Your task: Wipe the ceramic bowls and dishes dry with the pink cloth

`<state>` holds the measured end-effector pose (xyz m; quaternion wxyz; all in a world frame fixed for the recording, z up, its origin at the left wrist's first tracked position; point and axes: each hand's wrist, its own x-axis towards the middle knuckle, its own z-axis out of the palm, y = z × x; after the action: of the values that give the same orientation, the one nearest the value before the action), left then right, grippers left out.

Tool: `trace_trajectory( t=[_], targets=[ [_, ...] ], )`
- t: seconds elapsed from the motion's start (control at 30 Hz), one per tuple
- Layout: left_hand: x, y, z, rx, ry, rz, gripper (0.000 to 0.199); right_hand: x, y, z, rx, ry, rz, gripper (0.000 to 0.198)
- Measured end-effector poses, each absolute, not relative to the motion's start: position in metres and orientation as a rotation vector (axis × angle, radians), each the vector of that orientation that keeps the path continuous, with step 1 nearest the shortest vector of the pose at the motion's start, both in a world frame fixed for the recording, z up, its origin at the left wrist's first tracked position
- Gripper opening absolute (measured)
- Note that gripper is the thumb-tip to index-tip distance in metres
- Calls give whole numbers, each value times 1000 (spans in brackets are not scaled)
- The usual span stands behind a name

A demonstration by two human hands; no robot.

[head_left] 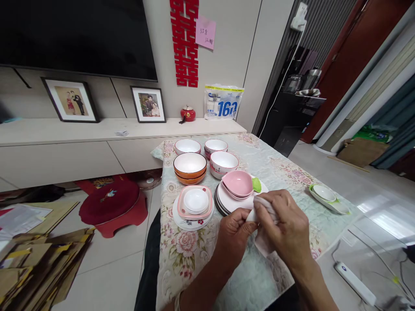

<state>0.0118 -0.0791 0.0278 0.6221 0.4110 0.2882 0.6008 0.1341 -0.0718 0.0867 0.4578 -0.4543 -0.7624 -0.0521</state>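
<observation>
Close together above the near part of the table are both my hands. My left hand [236, 233] pinches a small white object [251, 217], mostly covered by fingers, so its kind cannot be made out. Wrapped over that object is a pale pinkish cloth [264, 242], with my right hand [285, 220] closed on it. Just beyond my fingers, a pink bowl with a green leaf-shaped handle [238, 183] rests on a stack of plates [223, 199]. Left of it, small white dishes [196, 201] sit in a pink-rimmed square dish [182, 207] on patterned plates [191, 225].
Orange bowls [189, 166], a red-rimmed white bowl [223, 163] and more bowls [216, 145] stand at the back of the flowered tablecloth [186, 246]. A green-edged oval dish [333, 205] carries a small dish near the right edge. A red stool [112, 207] stands left.
</observation>
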Motion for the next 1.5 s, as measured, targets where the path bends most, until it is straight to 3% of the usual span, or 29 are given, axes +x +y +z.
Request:
trace_trajectory(
  t=[0.3,0.57,0.7,1.0,1.13,1.4,1.5],
  targets=[
    [14,-75,16,764,523,1445,19,157,-55,60,-1361,-1395,492,23],
    [12,-77,23,858,576,1383,20,139,-76,86,-1109,-1809,-34,10],
    [13,-78,20,844,532,1381,17,144,-71,85,-1080,-1837,3,10],
    [14,-76,31,566,321,1418,20,154,-58,59,-1135,-1083,1092,31],
    [14,-76,32,571,309,1373,23,151,-58,54,-1026,-870,1349,35],
    [10,-77,36,542,276,1264,23,155,-58,70,-1098,-958,1330,33],
    [11,-76,35,551,323,1292,23,157,-57,69,-1169,-1193,1075,25]
  ],
)
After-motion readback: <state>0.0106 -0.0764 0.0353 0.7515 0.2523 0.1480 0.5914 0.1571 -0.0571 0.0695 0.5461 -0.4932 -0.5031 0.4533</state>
